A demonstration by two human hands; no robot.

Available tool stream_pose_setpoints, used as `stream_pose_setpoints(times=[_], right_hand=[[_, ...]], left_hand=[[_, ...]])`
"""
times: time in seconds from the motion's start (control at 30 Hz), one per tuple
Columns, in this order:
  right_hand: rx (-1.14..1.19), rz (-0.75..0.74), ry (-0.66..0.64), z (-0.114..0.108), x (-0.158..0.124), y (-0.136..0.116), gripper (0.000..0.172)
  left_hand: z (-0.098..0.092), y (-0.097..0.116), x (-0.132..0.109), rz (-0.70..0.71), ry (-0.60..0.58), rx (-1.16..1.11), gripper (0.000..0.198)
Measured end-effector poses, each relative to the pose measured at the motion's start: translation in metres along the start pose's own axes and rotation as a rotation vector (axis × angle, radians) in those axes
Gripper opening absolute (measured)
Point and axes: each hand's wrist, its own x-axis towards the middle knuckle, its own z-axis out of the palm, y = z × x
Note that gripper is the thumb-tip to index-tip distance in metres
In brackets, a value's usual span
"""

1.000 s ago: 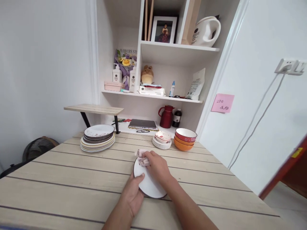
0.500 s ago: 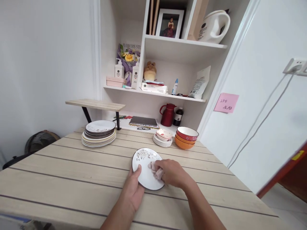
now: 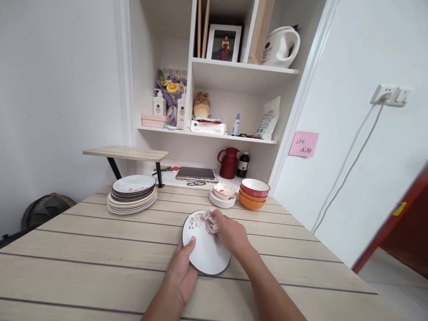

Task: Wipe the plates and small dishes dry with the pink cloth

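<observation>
A white plate (image 3: 209, 254) with a dark rim and a grey leaf pattern is held tilted above the wooden table (image 3: 100, 263). My left hand (image 3: 183, 272) grips its left edge, thumb on the face and fingers underneath. A crumpled pinkish-grey cloth (image 3: 211, 223) is bunched in my right hand (image 3: 231, 232) and pressed on the plate's upper right, over part of the leaf pattern. My right fingertips are partly hidden by the cloth.
At the left stands a stack of plates (image 3: 132, 196). Behind the held plate are small dishes (image 3: 223, 198) and stacked bowls (image 3: 253, 200). A small raised shelf (image 3: 127, 153), a laptop (image 3: 196, 173), glasses (image 3: 196, 183) and a red jug (image 3: 229, 163) lie farther back.
My right hand has moved the cloth up the plate, from its middle right to the patterned upper edge. My left hand keeps its hold. The camera view has shifted slightly.
</observation>
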Motion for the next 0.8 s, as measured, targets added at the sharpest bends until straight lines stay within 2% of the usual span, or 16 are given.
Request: stream_pose_setpoints(times=[0.1,0.2,0.33,0.43,0.53,0.67,0.73,0.8], right_hand=[[-0.070,-0.004,-0.046,-0.003,-0.009,0.010,0.037],[-0.104,-0.053,-0.132,-0.007,-0.018,0.015,0.036],[-0.038,-0.260,-0.295,-0.014,-0.026,0.017,0.030],[0.120,-0.426,-0.367,-0.013,-0.027,0.011,0.033],[0.326,-0.532,-0.337,-0.003,-0.024,-0.004,0.040],[0.406,-0.491,-0.185,0.006,-0.021,-0.023,0.043],[0.380,-0.530,-0.205,0.002,-0.021,-0.023,0.041],[0.368,-0.583,-0.312,-0.005,-0.022,-0.014,0.038]], left_hand=[[0.000,0.000,0.000,-0.007,0.025,0.007,0.059],[0.000,-0.001,0.001,0.001,0.041,-0.001,0.058],[0.000,-0.002,0.001,0.003,-0.003,-0.036,0.055],[0.000,-0.002,0.000,0.004,-0.038,-0.036,0.055],[-0.001,0.000,0.001,-0.057,-0.085,-0.032,0.059],[-0.004,0.001,0.004,-0.081,-0.137,-0.061,0.068],[-0.005,0.002,0.005,-0.111,-0.150,-0.057,0.071],[-0.005,0.002,0.005,-0.165,-0.141,-0.048,0.077]])
